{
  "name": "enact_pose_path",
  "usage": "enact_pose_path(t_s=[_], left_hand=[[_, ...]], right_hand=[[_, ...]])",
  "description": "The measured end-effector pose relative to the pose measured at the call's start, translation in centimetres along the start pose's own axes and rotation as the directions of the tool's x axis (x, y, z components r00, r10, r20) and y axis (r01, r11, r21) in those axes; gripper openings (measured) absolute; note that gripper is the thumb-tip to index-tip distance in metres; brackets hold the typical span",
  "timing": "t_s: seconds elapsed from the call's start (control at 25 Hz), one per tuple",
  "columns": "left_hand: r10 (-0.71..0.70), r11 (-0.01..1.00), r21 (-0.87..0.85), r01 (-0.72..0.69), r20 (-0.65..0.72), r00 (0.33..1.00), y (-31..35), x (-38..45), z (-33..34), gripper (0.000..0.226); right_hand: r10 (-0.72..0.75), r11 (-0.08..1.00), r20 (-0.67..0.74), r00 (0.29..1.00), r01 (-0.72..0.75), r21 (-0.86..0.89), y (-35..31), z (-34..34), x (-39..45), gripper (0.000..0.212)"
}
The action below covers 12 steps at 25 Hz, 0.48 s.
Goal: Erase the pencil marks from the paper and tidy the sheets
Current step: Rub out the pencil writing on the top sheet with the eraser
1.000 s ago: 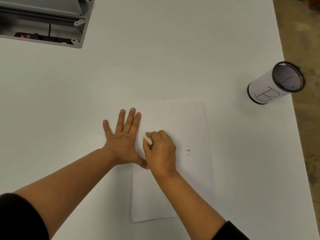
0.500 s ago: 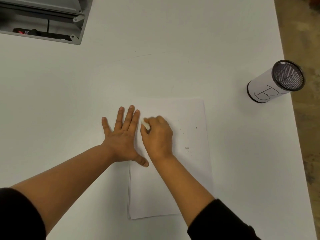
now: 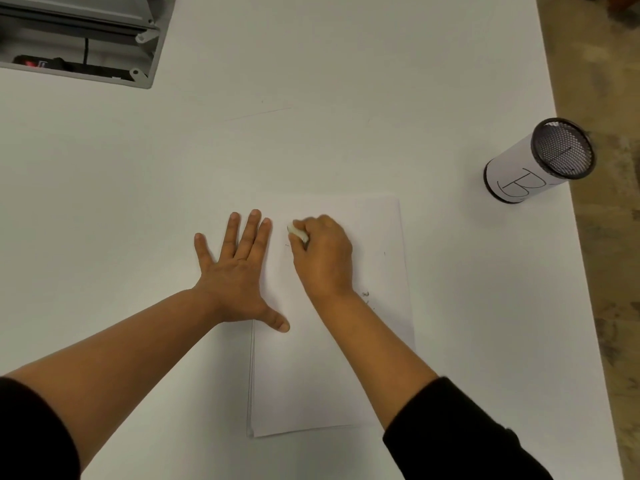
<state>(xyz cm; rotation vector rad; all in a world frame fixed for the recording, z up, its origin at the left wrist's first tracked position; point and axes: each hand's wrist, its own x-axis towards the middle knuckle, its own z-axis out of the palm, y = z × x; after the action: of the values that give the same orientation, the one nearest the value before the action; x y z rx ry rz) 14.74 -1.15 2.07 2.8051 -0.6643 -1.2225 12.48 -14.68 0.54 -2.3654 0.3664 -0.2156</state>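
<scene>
The left hand (image 3: pixel 239 275) lay flat, fingers spread, across the paper stack's (image 3: pixel 374 237) left edge — the right hand (image 3: pixel 323 258) pinched a white eraser (image 3: pixel 297 233) against the top sheet.

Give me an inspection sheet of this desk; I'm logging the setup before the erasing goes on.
Surface: white table, floor visible past its right edge.
Job's things: stack of sheets with small dark specks near the right forearm; white eraser on the top sheet.
Clutter: mesh pen cup marked B near the right edge.
Hands: left hand flat, pressing the stack's left edge; right hand grips the eraser.
Cables: black cable inside the open grey tray, far left.
Surroundings: nothing seen beyond the floor.
</scene>
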Motion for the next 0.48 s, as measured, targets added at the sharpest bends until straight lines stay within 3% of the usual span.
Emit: enact_pose_path(t_s=[0.2, 0.36, 0.48], left_hand=[[0.003, 1.0, -0.004, -0.003, -0.001, 1.0, 0.0, 0.0, 0.0, 0.152], [-0.002, 1.0, -0.012, 0.002, 0.009, 1.0, 0.1, -0.1, -0.2, 0.152], [0.001, 1.0, -0.014, -0.001, 0.009, 1.0, 0.1, -0.2, -0.2, 0.152]], right_hand=[[-0.1, 0.995, 0.04, 0.994, 0.101, -0.006, 1.3, -1.8, -4.0, 0.007], [-0.039, 0.999, -0.04, 0.998, 0.037, -0.04, 1.2, -1.3, 2.2, 0.01], [-0.048, 0.998, 0.007, 0.999, 0.049, -0.036, 1.2, -1.2, -1.8, 0.006]])
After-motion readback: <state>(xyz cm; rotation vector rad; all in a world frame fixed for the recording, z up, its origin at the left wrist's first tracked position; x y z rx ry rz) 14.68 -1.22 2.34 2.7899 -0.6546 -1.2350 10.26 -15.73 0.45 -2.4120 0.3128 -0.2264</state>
